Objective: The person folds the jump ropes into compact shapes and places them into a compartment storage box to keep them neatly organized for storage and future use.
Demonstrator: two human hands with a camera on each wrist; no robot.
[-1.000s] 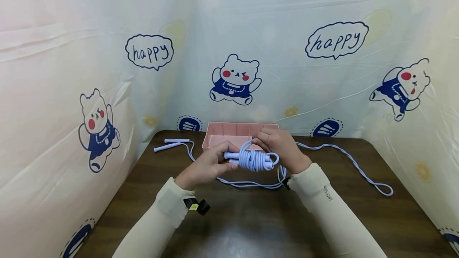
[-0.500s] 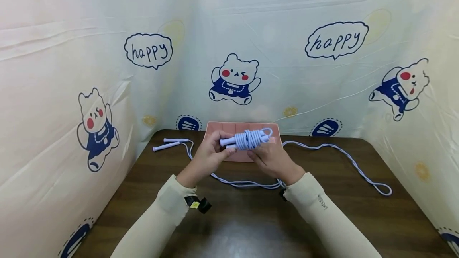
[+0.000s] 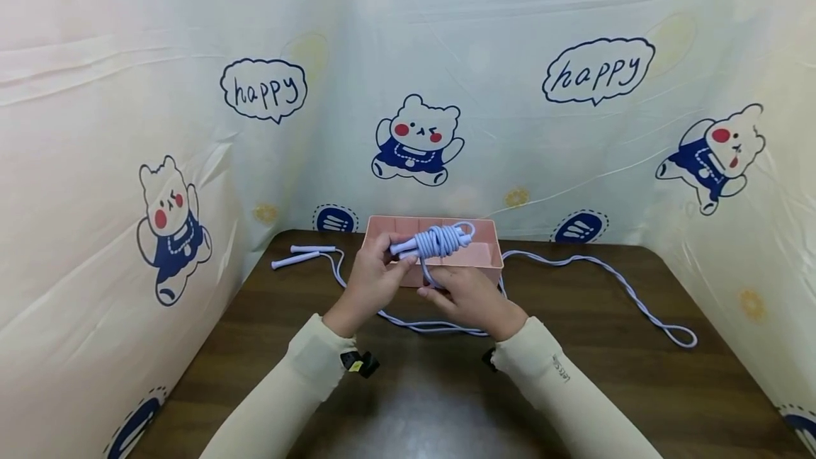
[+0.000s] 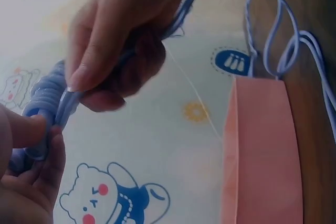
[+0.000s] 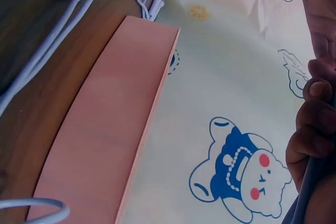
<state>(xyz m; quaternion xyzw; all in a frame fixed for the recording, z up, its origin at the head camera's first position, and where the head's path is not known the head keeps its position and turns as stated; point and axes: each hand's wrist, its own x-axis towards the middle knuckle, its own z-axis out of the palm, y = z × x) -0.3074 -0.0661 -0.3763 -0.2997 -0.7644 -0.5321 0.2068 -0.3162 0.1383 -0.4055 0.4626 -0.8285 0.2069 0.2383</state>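
A light blue jump rope (image 3: pixel 440 241) is wound in tight coils round its own paired handles, held in the air over the front of a pink box. My left hand (image 3: pixel 372 280) grips the handles at their left end. Below the coils, my right hand (image 3: pixel 473 297) pinches loose cord that runs down from the bundle. In the left wrist view the cord (image 4: pixel 184 11) passes through the curled fingers of the right hand (image 4: pixel 115 40), close beside the coils. Part of the handles is hidden under the coils and the left hand.
The pink box (image 3: pixel 487 253) stands at the table's back edge, against a printed curtain (image 3: pixel 510 147). Two light blue handles (image 3: pixel 298 259) lie at the back left. A twisted doubled cord (image 3: pixel 625 285) stretches across the brown table (image 3: pixel 421 402) to the right.
My right hand has swung from above the bundle round to below it, carrying the cord. The bundle has risen slightly and shifted left, and its right end now tilts upward.
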